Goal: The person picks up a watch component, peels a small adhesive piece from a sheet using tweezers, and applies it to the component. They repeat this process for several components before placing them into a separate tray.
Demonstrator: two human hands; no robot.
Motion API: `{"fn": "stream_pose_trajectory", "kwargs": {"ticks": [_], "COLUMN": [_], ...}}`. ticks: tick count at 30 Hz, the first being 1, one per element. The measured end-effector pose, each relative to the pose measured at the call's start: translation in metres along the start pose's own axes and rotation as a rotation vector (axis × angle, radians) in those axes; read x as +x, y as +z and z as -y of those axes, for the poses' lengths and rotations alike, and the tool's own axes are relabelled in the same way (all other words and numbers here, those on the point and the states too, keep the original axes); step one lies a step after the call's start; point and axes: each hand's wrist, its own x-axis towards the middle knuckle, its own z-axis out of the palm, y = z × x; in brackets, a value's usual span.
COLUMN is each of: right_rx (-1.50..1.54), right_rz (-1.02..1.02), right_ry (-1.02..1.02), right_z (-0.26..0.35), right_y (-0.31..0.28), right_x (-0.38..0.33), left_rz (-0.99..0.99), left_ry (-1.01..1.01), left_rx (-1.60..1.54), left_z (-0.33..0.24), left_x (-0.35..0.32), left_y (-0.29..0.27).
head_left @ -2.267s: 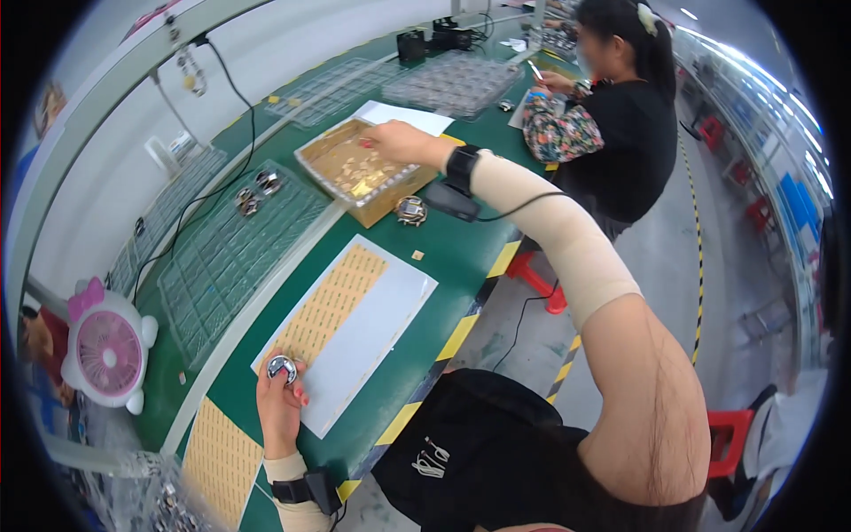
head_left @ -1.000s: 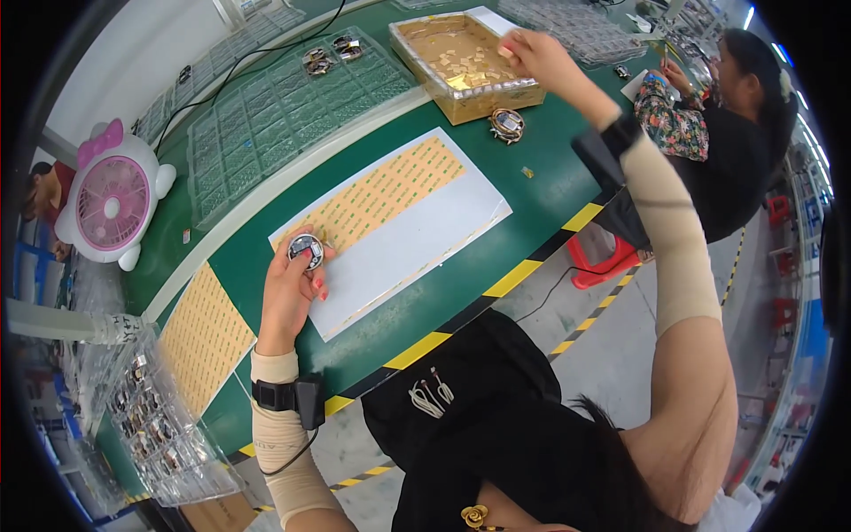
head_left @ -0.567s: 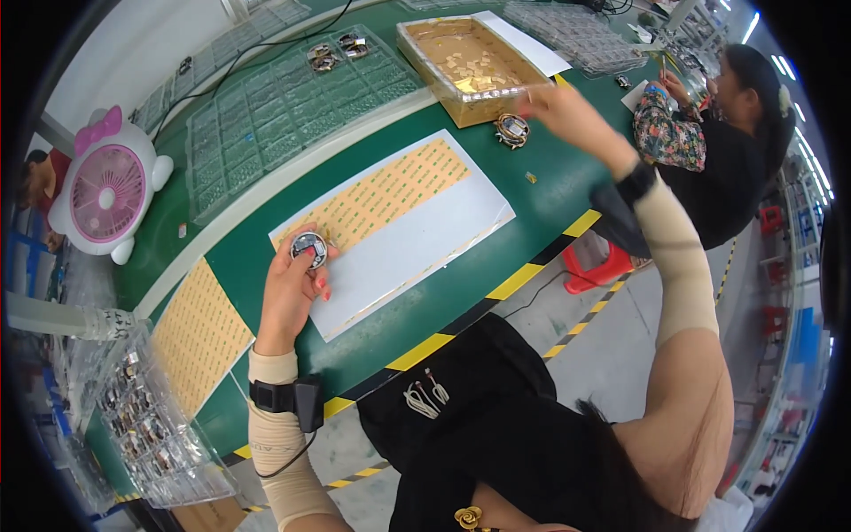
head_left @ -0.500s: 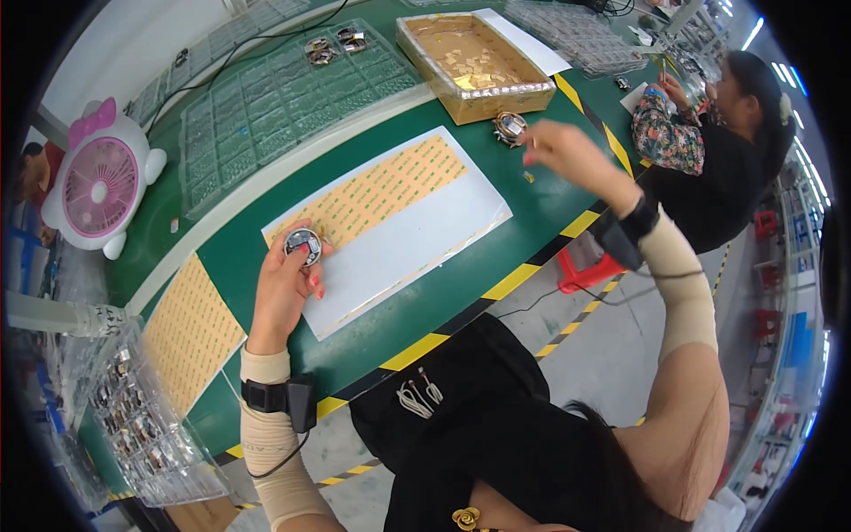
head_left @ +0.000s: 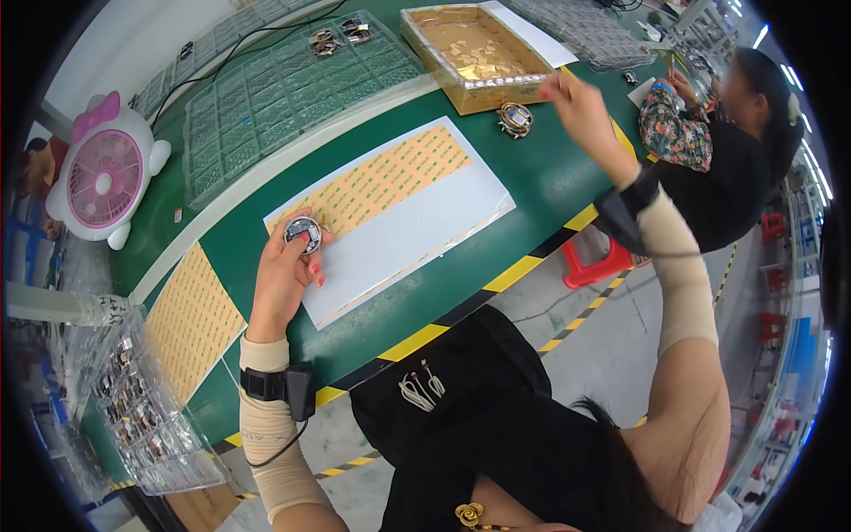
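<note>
Currently, the left grip is holding a round silver-rimmed module; just left of the right grip, its closure unclear, a brown cardboard box is sitting.

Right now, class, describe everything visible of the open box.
The box is an open-topped rectangle, tan and cardboard-like, with shiny, whitish edging along its near rim. Small tan pieces lie scattered on its floor. It stands upright on the green table, set slantwise, with white paper along its right side. The right hand is by its near right corner; whether they touch is unclear.
</note>
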Motion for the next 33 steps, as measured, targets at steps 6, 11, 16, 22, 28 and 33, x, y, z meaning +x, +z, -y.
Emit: {"fn": "stream_pose_trajectory", "kwargs": {"ticks": [6, 11, 16, 22, 28, 33], "right_rx": [-0.35, -0.607, -0.748, -0.742, -0.713, -0.603], "right_rz": [0.016, 0.255, 0.255, 0.271, 0.231, -0.006], "right_ry": [-0.154, 0.019, -0.084, -0.152, -0.173, -0.355], "right_z": [-0.036, -0.009, -0.009, -0.023, -0.028, 0.015], "right_y": [0.015, 0.03, 0.024, 0.051, 0.042, -0.014], "right_x": [0.09, 0.109, 0.122, 0.112, 0.109, 0.128], "left_rz": [0.018, 0.023, 0.044, 0.021, 0.062, 0.063], "left_ry": [-0.007, -0.007, -0.006, 0.026, 0.003, 0.053], "left_rx": [-0.022, -0.033, -0.062, -0.068, -0.078, 0.039], "left_z": [0.004, 0.001, -0.002, 0.005, 0.004, -0.015], "left_x": [0.003, 0.008, 0.005, 0.0, -0.001, -0.005], "left_y": [-0.002, -0.004, -0.001, -0.009, -0.005, 0.005]}}
